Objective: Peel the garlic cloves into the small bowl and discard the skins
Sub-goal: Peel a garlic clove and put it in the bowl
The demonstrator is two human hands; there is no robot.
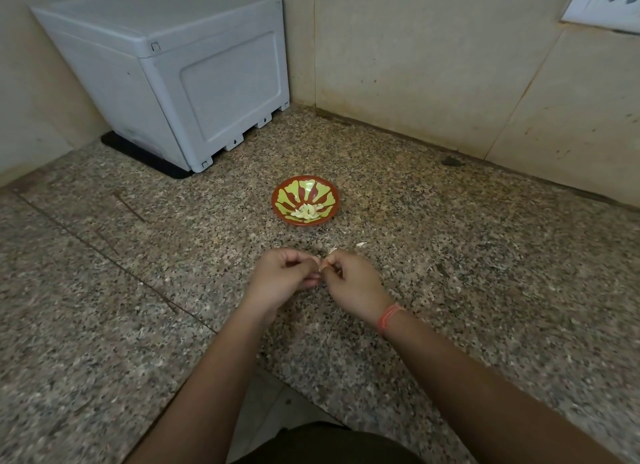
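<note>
A small red bowl (pixel 304 200) with a green leaf pattern sits on the granite counter, and several peeled garlic cloves (pixel 307 211) lie in it. In front of the bowl my left hand (pixel 287 278) and my right hand (pixel 351 283) meet fingertip to fingertip, both pinching a garlic clove (pixel 320 263) that is mostly hidden by the fingers. A pale tip of skin (pixel 332 251) sticks up by my right fingers. A loose bit of skin (pixel 362 244) lies on the counter just beyond my right hand.
A grey plastic box (pixel 180 72) on a black mat stands in the back left corner. Tiled walls close off the back, with a white socket plate (pixel 609 3) at the upper right. Small skin flakes (pixel 446 273) lie on the counter to the right.
</note>
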